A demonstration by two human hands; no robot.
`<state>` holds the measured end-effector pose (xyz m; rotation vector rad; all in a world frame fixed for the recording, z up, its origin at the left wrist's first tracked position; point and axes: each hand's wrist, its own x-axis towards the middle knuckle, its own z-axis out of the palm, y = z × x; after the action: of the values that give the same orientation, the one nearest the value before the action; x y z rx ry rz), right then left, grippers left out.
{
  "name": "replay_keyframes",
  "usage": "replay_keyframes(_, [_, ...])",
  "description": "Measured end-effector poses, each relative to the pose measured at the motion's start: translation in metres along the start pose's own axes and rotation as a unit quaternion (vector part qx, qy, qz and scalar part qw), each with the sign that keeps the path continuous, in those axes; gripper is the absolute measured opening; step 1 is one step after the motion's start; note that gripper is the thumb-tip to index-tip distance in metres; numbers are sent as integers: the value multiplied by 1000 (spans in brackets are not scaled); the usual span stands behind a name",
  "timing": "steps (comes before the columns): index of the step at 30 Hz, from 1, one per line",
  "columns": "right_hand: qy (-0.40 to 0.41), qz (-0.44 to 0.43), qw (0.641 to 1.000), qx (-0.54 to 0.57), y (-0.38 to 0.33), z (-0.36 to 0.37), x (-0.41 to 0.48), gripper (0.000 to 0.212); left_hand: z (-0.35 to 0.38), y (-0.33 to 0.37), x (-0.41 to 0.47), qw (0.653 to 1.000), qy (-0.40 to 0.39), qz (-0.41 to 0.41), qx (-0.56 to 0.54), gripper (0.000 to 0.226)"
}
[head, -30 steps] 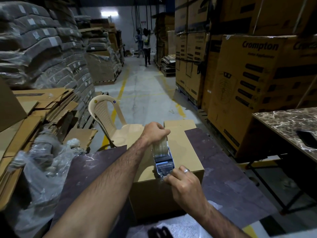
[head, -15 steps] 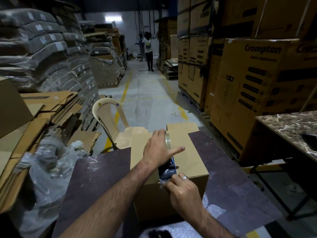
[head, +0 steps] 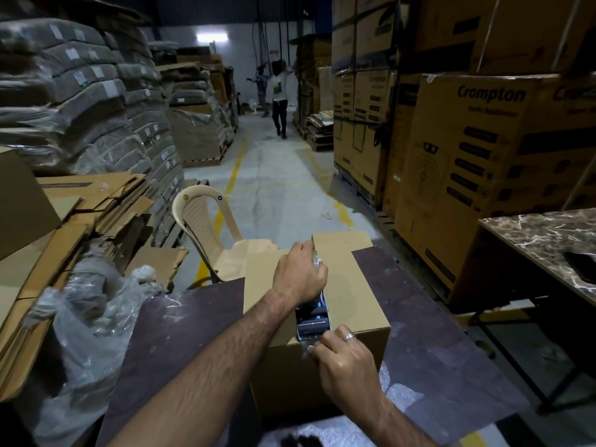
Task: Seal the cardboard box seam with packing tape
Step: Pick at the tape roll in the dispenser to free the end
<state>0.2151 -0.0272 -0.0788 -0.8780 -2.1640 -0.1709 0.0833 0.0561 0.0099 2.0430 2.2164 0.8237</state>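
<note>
— At the near edge of the cardboard box [head: 354, 295], what is the right hand [head: 346, 361] doing?
— Its fingers are curled and pressed down on the end of the clear packing tape [head: 306, 345], where the strip folds over the top front edge onto the front face. A ring shows on one finger.

— And just beyond that?
— The tape dispenser [head: 314, 317] lies along the middle of the box top, its dark body pointing back at the right hand. The left hand [head: 300, 274] is wrapped closed around its upper part, over the tape roll, farther up the top.

— Where does the box sit?
— On a dark purple-brown board [head: 435, 333], upright, its top flaps down. The seam itself is mostly hidden under dispenser and hands.

— Farther out?
— A beige plastic chair [head: 200, 217] stands just behind the box on the left, beside flattened cardboard [head: 90, 204] and crumpled plastic wrap [head: 90, 317]. A marble-patterned table [head: 548, 240] is on the right, printed cartons [head: 490, 175] stacked behind it. Down the aisle a person [head: 279, 98] walks, well apart.
</note>
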Motion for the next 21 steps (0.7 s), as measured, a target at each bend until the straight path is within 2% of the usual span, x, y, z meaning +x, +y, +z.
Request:
replay_keyframes(5, [10, 3, 1000, 11, -1, 1, -1, 23, 2, 3, 11, 999, -29, 2, 41, 31])
replay_keyframes(8, [14, -15, 1000, 18, -4, 3, -4, 18, -1, 3, 19, 996, -57, 5, 63, 30])
replay_keyframes(10, [-7, -46, 999, 12, -7, 2, -10, 13, -5, 1, 28, 992, -108, -12, 70, 32])
replay_keyframes(12, [-16, -56, 998, 5, -7, 0, -15, 21, -8, -1, 40, 984, -161, -37, 68, 35])
replay_keyframes(16, [-23, -45, 999, -14, -3, -7, -10, 22, -9, -1, 51, 973, -213, -48, 78, 56])
replay_keyframes(21, [-24, -40, 999, -7, 1, -7, -18, 18, -11, 4, 45, 971, -201, -82, 99, 78])
